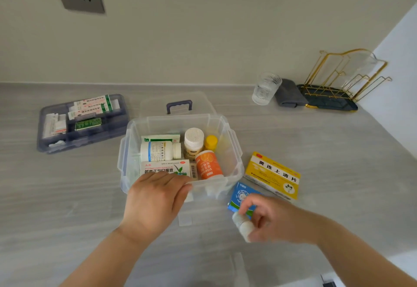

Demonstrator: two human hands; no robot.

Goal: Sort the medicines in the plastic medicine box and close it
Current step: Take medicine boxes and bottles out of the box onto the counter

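— Clear plastic medicine box (234, 151), where does it sit?
— Mid-counter, lid off, with bottles and cartons inside; an orange bottle (208, 165) leans near its right wall.
— And the hands?
— The left hand (155, 198) lies flat, fingers spread, on the box's near rim. The right hand (273, 219) is curled around a small white bottle (243, 225), just above a blue carton (240, 196).
— Anything else out?
— A yellow carton (273, 175) beside the box's right wall, and a grey tray (45, 137) toward the counter's left edge

left hand (155, 198) flat, palm down | right hand (277, 219) fingers curled
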